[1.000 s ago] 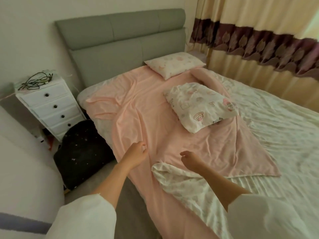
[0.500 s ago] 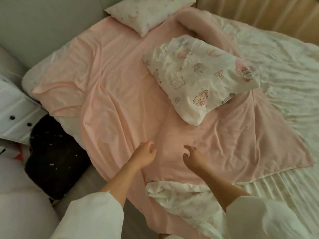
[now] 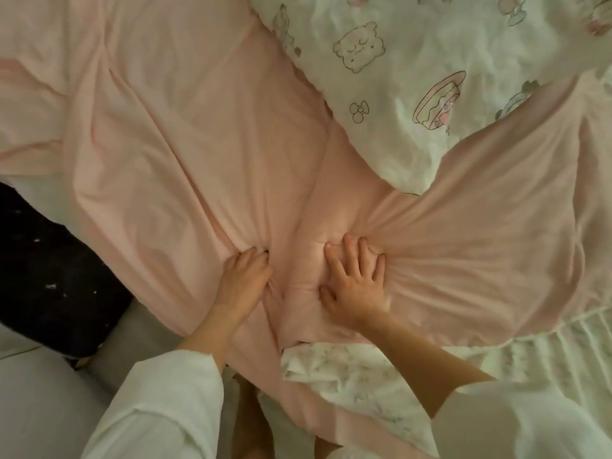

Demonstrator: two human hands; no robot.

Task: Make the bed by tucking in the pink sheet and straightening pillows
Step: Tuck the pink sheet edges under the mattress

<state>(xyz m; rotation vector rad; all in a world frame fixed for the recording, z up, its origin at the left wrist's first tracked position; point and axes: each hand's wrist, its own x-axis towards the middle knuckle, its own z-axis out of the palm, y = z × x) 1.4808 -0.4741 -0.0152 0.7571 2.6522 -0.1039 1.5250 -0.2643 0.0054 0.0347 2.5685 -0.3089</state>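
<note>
Down at the left edge, a black speckled object (image 3: 49, 270) sits on the floor, tucked right up against the side of the bed. Beneath it and running toward the bottom left, there's pale grey floor (image 3: 43, 402), smooth and plain. Over on the right, a white pleated bed cover (image 3: 563, 356) spreads across the mattress, its ridges running in neat parallel lines. The light is dim and warm, soft all over, with a slightly greenish cast on the white fabric and no hard shadows anywhere.
</note>
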